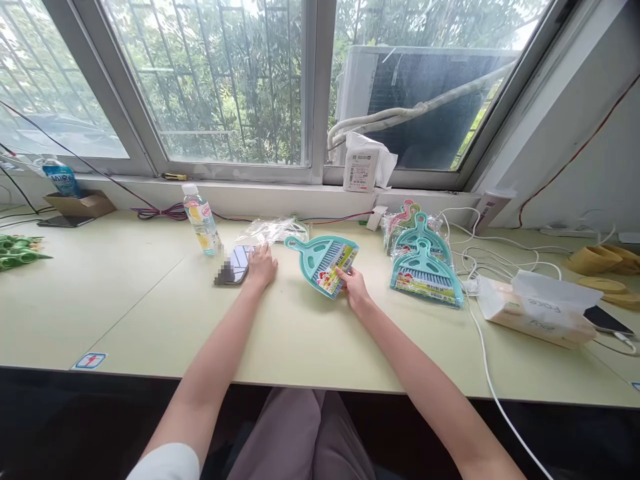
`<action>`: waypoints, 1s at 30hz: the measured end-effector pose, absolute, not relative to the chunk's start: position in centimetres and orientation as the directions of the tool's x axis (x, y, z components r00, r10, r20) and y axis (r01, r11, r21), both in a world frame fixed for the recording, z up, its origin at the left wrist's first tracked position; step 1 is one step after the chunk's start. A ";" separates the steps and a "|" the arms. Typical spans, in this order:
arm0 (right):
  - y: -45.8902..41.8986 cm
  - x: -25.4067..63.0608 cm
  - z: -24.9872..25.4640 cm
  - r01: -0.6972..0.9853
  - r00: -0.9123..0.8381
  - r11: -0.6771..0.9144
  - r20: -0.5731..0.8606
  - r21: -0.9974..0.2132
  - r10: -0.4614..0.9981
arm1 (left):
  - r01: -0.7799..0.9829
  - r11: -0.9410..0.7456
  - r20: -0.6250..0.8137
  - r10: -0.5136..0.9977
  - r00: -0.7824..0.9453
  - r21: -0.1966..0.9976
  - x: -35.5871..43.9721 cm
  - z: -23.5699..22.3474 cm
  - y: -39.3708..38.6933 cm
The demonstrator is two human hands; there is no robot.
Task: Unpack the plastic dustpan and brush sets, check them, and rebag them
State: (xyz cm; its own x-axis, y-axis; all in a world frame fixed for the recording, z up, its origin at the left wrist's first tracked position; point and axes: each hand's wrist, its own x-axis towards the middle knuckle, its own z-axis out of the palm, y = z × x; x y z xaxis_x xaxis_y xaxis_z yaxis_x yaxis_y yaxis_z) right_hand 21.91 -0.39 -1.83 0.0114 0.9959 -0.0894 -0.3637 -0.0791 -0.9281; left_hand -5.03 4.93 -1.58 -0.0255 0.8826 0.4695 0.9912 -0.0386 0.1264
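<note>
Wide tabletop (300, 347), dustpan (309, 261) edge in right grip (356, 290)

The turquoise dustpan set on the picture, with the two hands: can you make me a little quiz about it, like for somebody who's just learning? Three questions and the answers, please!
1. Which hand holds up a turquoise dustpan set?

2. True or false: the capped bottle stands upright on the table.

3. What lies right beside the left hand?
A) the tissue pack
B) the phone
C) the coiled yellow material

Key:
1. The right hand
2. True
3. B
</note>
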 end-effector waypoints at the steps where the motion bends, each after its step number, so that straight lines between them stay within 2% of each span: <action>1: -0.3 21.9 -1.9 -0.365 0.013 -0.077 -0.087 -0.928 0.996 | 0.987 -0.044 0.502 0.864 -0.041 0.157 -4.9 -1.5 5.1; 5: -0.4 22.0 -1.7 -0.386 0.055 -0.062 -0.090 -0.920 0.994 | 0.942 -0.144 0.698 0.706 -0.117 0.304 -3.9 -0.2 4.6; 8: -0.8 22.1 -0.9 -0.421 0.139 -0.056 -0.126 -0.905 0.982 | 0.884 -0.256 0.770 0.617 -0.162 0.392 -2.9 1.0 3.1; 12: -1.0 23.1 -0.2 -0.464 0.260 -0.036 -0.175 -0.885 0.950 | 0.756 -0.343 0.659 0.737 -0.152 0.557 -2.5 2.4 1.6; 14: -0.7 23.8 -0.3 -0.492 0.275 -0.025 -0.183 -0.870 0.944 | 0.735 -0.331 0.579 0.809 -0.102 0.592 -2.8 3.0 1.5; 17: 0.0 24.6 -0.7 -0.536 0.272 -0.024 -0.200 -0.844 0.941 | 0.817 -0.302 0.458 0.887 0.053 0.490 -3.0 3.7 1.4; 20: 0.3 24.8 -0.9 -0.528 0.254 -0.047 -0.211 -0.848 0.944 | 0.912 -0.307 0.313 0.925 0.217 0.274 -2.4 3.8 0.9; 23: 0.1 24.6 -0.9 -0.492 0.236 -0.057 -0.196 -0.869 0.952 | 0.928 -0.353 0.272 0.911 0.311 0.120 -1.1 2.9 0.3; 27: -0.1 24.4 -0.7 -0.472 0.235 -0.070 -0.203 -0.879 0.951 | 0.895 -0.433 0.242 0.884 0.400 0.101 -0.1 1.9 0.3; 30: -0.2 24.5 -0.7 -0.492 0.219 -0.077 -0.209 -0.867 0.953 | 0.883 -0.460 0.301 0.859 0.415 0.095 -0.6 2.1 0.8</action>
State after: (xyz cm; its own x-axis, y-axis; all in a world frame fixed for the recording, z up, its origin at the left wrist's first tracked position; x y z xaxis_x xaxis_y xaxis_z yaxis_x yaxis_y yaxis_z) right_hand 24.48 -0.15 -0.67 0.2191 0.9531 -0.2086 -0.4922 -0.0766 -0.8671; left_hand -0.58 0.81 2.14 0.4148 0.8588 0.3008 0.8829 -0.4598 0.0953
